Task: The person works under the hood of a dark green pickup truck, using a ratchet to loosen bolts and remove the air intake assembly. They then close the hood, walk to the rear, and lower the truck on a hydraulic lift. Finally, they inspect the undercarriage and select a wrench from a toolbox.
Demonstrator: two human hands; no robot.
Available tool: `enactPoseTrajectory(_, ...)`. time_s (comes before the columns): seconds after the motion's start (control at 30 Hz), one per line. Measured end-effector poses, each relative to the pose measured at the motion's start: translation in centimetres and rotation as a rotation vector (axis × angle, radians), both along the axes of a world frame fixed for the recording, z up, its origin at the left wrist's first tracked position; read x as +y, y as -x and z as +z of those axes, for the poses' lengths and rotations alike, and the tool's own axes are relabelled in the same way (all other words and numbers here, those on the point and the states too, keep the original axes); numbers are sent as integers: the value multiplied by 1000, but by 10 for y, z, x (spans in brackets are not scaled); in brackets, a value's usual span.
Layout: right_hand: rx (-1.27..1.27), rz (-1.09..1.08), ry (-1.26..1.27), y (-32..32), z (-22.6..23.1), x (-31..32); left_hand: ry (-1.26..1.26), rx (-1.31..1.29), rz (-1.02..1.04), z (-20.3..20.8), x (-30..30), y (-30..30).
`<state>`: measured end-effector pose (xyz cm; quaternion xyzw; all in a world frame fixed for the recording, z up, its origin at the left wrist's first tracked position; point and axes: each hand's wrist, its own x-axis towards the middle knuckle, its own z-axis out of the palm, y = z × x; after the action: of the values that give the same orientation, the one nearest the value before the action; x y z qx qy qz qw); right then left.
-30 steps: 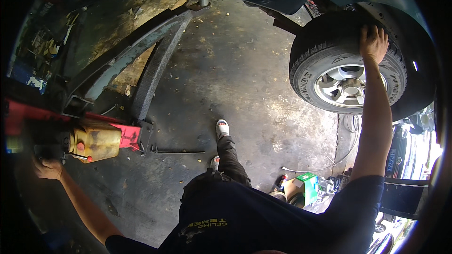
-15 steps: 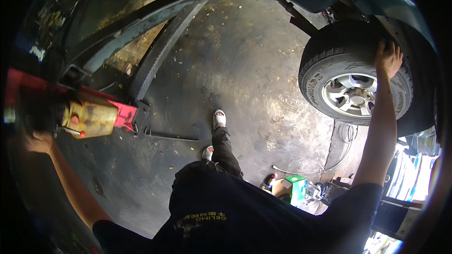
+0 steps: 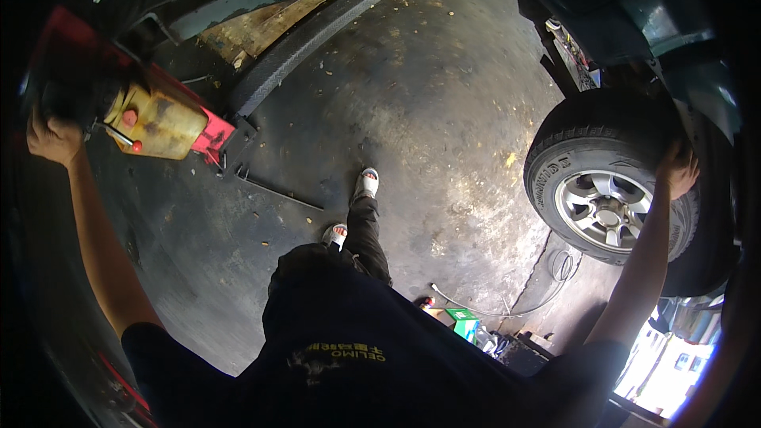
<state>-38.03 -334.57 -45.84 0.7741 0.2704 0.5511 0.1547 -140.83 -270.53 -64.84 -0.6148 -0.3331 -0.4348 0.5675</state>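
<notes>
Stained concrete floor (image 3: pixel 428 166) spreads wide; at three o'clock is the wheel (image 3: pixel 609 211), right hand (image 3: pixel 679 171) on it, fingers slightly apart; at nine, left hand (image 3: pixel 57 139) touches a dark unit (image 3: pixel 75 100), finger grip unclear to me.

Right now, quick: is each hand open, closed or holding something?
Left hand: at the dark unit beside the yellow tank; grip cannot be told.
Right hand: open, resting on the tyre.

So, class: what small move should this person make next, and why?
Perhaps slide the left hand to the red-knobbed lever: it sticks out close by, beside the yellow tank, while the right hand rests against the tire.
</notes>
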Motion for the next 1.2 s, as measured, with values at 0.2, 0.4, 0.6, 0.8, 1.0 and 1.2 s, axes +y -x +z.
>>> enactPoseTrajectory(0.2, 27, 17, 11, 2, 8, 2, 26, -5, -102, 2, 0, -5)
enactPoseTrajectory(0.4, -78, 39, 55, 13, 9, 7, 80, -68, -152, 0, -10, -22)
enactPoseTrajectory(0.6, -41, 36, -8, 30, 10, 16, 213, -275, -160, -12, -31, -51)
enactPoseTrajectory(0.8, -33, 90, -8, 35, 12, 20, 241, -322, -142, -12, -40, -62)
enactPoseTrajectory(1.0, -8, 56, -24, 45, 14, 26, 246, -364, -181, -16, -42, -66)
enactPoseTrajectory(1.2, -52, 129, -58, 53, 14, 29, 275, -397, -146, -21, -44, -68)
